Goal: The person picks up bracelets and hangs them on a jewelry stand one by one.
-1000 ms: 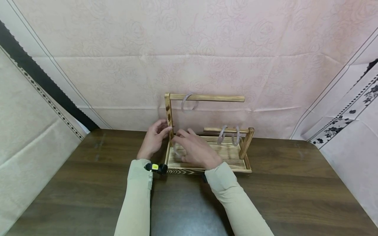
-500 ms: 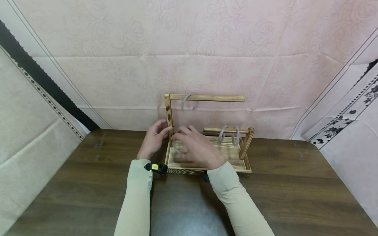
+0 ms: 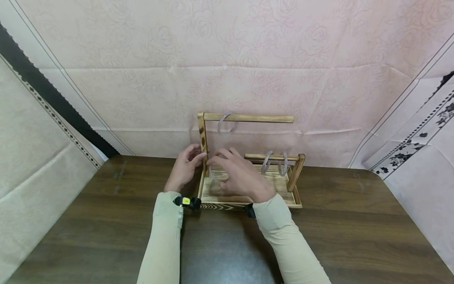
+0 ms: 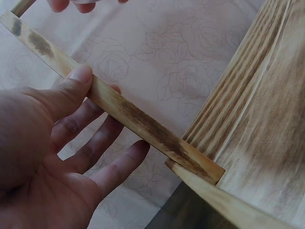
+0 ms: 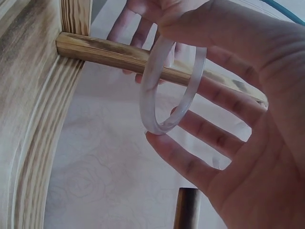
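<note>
On a wooden stand, my left hand point(image 3: 184, 166) holds the tall upright post point(image 3: 202, 136) at the left end. The left wrist view has the thumb in front of the post point(image 4: 126, 112) and the fingers behind it. My right hand point(image 3: 244, 177) holds a pale translucent bangle above the left part of the stand's tray. In the right wrist view the bangle point(image 5: 148, 102) is between thumb and fingers, with the post seen through it. Another bangle point(image 3: 220, 123) hangs on the upper bar point(image 3: 262, 118). Two bangles hang on the lower bar, one point(image 3: 265, 162) left of the other point(image 3: 285, 165).
The stand's shallow tray point(image 3: 248, 205) rests near the back edge of a dark wooden table point(image 3: 106, 213). A shorter post point(image 3: 296, 173) rises at its right end. Behind the table hangs a pale rose-patterned cloth point(image 3: 227, 51).
My right hand has shifted slightly to the right, still holding the bangle, which has tilted a little. My left hand and the stand have stayed put.
</note>
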A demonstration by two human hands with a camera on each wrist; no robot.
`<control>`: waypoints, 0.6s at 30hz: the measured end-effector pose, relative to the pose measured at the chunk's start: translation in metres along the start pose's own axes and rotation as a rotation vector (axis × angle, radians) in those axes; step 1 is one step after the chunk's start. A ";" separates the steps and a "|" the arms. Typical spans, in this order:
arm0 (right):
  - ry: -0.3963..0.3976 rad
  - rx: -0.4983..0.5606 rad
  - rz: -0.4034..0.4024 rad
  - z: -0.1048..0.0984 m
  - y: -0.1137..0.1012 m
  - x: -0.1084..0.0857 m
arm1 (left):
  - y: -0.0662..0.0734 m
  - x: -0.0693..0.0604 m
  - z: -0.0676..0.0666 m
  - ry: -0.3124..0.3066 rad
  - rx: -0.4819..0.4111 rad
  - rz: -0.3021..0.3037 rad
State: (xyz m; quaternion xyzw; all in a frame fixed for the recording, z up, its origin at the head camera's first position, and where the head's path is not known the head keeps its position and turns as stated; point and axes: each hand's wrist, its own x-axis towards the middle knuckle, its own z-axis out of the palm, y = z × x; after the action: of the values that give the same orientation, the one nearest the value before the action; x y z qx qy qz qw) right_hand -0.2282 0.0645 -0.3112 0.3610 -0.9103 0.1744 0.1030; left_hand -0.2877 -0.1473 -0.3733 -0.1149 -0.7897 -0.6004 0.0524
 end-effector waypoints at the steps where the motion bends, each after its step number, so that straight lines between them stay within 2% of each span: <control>1: 0.001 0.003 0.000 -0.001 0.000 0.000 | 0.000 0.000 0.000 -0.002 0.000 0.000; 18: 0.060 -0.028 -0.051 -0.008 0.004 -0.001 | -0.002 0.002 0.001 -0.008 -0.019 0.013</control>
State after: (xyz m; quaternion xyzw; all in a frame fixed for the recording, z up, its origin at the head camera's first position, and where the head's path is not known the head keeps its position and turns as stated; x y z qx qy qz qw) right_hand -0.2297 0.0704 -0.3053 0.3774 -0.8996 0.1697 0.1398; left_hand -0.2900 -0.1464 -0.3756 -0.1232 -0.7834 -0.6069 0.0521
